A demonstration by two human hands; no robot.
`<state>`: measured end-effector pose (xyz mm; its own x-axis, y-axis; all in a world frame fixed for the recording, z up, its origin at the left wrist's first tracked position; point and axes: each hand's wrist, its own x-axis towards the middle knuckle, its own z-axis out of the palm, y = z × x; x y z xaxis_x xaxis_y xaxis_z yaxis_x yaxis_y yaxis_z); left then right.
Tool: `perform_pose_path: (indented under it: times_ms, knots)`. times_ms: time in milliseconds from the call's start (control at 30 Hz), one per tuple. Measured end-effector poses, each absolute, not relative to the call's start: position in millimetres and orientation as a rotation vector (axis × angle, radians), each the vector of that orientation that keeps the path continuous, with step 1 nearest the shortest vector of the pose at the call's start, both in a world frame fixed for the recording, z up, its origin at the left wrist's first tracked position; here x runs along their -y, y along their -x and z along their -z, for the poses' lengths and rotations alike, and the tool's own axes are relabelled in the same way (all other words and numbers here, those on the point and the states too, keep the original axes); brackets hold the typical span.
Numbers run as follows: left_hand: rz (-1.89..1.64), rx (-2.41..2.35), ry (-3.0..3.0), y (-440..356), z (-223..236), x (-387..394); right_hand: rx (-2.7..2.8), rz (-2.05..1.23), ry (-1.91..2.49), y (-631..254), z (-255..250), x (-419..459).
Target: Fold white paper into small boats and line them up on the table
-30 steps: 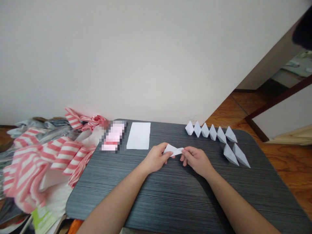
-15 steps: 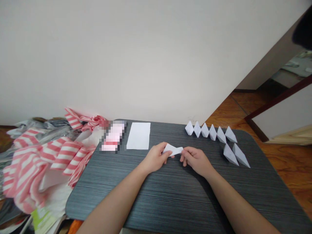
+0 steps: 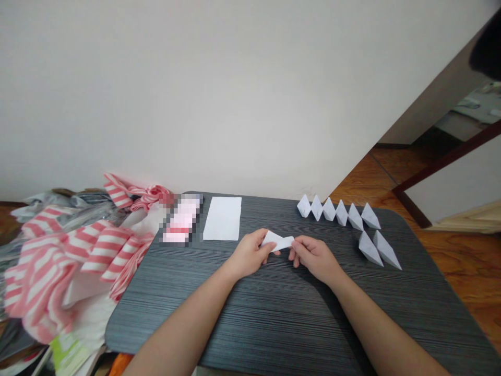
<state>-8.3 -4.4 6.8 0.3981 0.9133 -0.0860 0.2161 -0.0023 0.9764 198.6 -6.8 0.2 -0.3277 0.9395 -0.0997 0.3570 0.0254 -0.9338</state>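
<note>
A small piece of folded white paper [image 3: 278, 242] is held between my two hands above the dark table. My left hand [image 3: 252, 253] grips its left part, thumb on the near face and fingers behind. The right tip of the paper is pinched between the thumb and fingers of my right hand [image 3: 312, 256]. Folded white paper shapes [image 3: 329, 210] stand in a row at the table's back right, several of them side by side. Two more folded shapes [image 3: 370, 248] lie in front of that row's right end.
Flat white sheets [image 3: 223, 218] lie at the back left of the dark table [image 3: 250, 324], beside a pixelated pink item [image 3: 182, 219]. Red-and-white striped cloth [image 3: 102, 245] is heaped left of the table. A wall [image 3: 235, 104] rises behind it.
Both hands keep their hold on the folded paper with hardly any motion. The paper has shifted very slightly to the left; everything else stays put.
</note>
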Motion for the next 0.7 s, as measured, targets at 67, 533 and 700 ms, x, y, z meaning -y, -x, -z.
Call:
perform_pose_path:
  times_ms: [67, 533, 700]
  knots:
    - [-0.756, -1.052, -1.495, 8.6, -7.8, 4.6, 1.744, -1.295, 1.324, -198.7, -1.3, 7.1]
    - [-0.76, -1.036, -1.45, 7.0, -9.4, 5.3, 1.686, -1.3, 1.339, -195.8, 0.1, 7.9]
    - [-0.772, -1.018, -1.419, 6.1, -11.2, 6.3, 1.587, -1.458, 1.304, -194.3, 2.0, 7.7]
